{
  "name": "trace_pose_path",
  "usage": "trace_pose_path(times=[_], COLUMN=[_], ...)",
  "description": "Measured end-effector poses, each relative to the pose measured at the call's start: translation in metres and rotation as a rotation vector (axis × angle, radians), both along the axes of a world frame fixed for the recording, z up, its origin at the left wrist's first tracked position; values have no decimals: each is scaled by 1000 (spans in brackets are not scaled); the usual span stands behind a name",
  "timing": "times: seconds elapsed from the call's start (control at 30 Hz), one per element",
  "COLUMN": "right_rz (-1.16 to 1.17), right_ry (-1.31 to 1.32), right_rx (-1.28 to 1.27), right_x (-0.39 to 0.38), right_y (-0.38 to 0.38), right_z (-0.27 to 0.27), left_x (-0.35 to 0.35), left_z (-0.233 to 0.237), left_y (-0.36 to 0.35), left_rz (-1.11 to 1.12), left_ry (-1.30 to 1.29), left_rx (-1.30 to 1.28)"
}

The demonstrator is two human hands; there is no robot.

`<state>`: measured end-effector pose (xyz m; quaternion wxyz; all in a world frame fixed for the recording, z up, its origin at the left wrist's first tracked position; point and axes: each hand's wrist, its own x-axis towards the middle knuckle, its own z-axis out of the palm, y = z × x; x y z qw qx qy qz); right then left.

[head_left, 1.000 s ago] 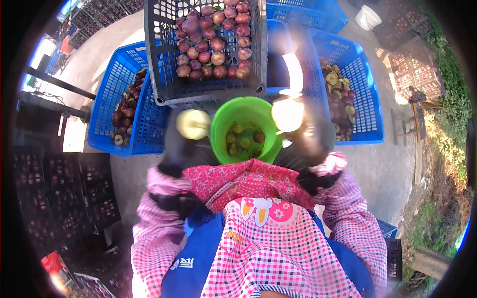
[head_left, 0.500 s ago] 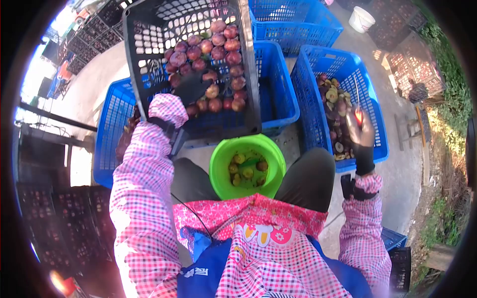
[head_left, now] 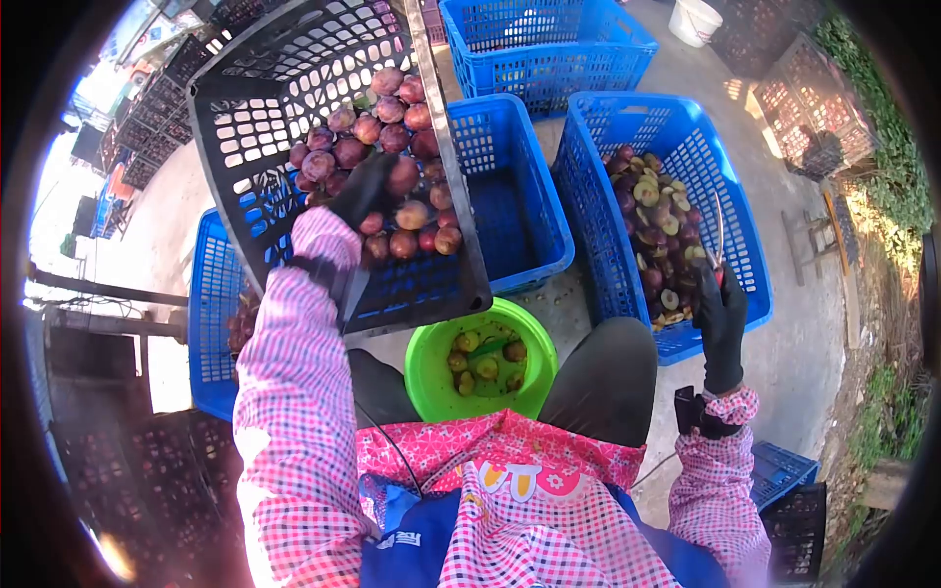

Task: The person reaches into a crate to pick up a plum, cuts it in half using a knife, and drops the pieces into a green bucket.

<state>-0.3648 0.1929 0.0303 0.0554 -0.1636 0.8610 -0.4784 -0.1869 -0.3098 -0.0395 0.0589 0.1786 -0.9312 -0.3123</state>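
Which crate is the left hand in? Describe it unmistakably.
Find the blue crates ahead. Tilted over them, above the green bucket, is the crate holding the left hand. Unlike them, it is black and holds whole reddish fruit.

Left hand (head_left: 365,191) reached the fruit (head_left: 392,137) in the black crate (head_left: 245,127); right hand (head_left: 722,318) swung its knife (head_left: 720,230) outward.

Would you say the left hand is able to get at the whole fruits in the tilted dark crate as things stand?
Most likely yes: the left hand lies on the whole fruits in the open-topped dark crate, with nothing covering them. The right hand grips a knife well aside.
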Motion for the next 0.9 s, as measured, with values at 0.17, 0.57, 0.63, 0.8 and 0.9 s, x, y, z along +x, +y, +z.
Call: trace_pose_path(times=[0.17,0.57,0.63,0.8,0.9], right_rz=[361,645,555,667,775], right_ry=[-287,-641,-870,-401,-7], right_rx=[-423,-254,-100,-184,-223], right_x=[68,199,202,228,232], right_y=[-76,-111,-109,-94,-87], right_z=[38,10,10,-10,-2], left_x=[60,153,167,179,188], left_z=[97,30,33,34,29], left_y=[132,320,311,287,285], left_rz=[148,567,452,525,310], left_ry=[490,814,592,520,526], left_rx=[1165,1095,1052,1788,1844])
